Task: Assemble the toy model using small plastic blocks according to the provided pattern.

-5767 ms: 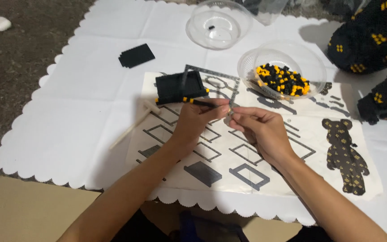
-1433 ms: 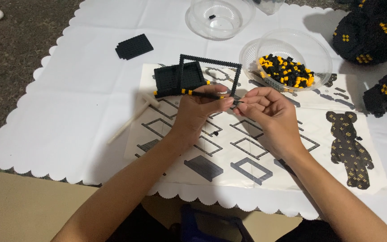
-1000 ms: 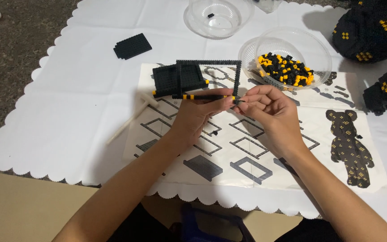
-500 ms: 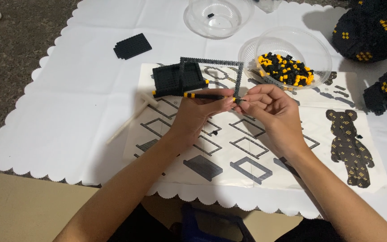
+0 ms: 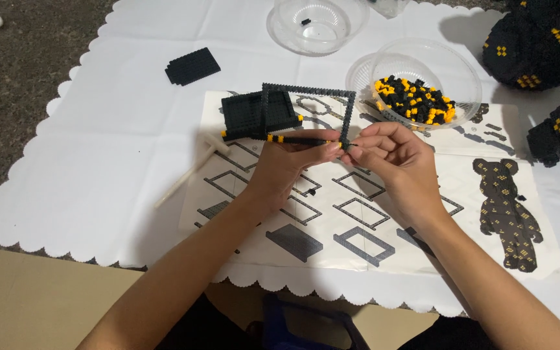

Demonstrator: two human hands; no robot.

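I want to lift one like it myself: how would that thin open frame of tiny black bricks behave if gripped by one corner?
The open brick frame is likely light but fragile: its sides look one brick wide, so it may flex or split. Both the left hand and right hand pinch its lower edge, which suggests it needs support.

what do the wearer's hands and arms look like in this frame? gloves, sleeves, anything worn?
Both are bare. The left hand and right hand wear no gloves, and no rings, watch or bands show. The forearms are uncovered down to the bottom edge of the picture, so no sleeve is in view. No markings or tape show on either arm.
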